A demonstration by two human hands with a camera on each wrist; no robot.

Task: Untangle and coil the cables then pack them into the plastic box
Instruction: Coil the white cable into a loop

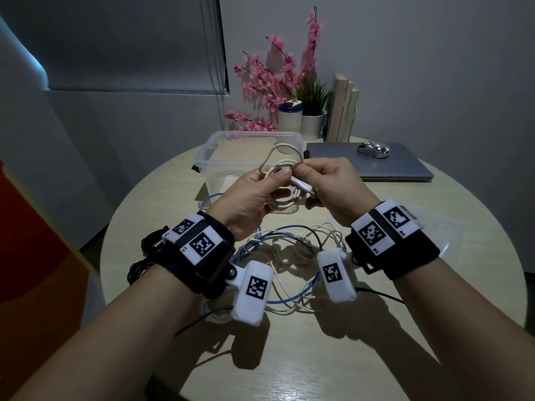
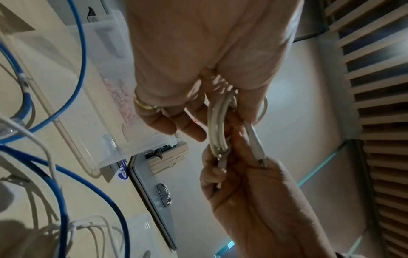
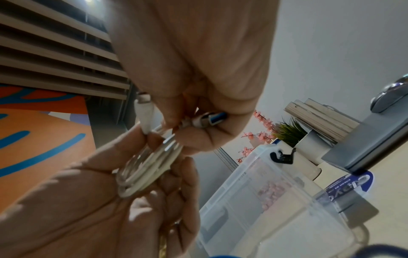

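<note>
Hands: left hand (image 1: 254, 192) grip round white cable coil (image 1: 279, 169); right hand (image 1: 333, 186) grip pinching its plug end.

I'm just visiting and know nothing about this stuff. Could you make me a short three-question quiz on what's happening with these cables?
1. True or false: the clear plastic box already holds a blue cable.
2. Which hand pinches the connector end of the white cable?
3. What sits on the closed laptop: A mouse, B cup, C book?

Key: 1 false, the blue cable lies tangled on the table. 2 right; the left hand holds the coil. 3 A, the mouse.
</note>
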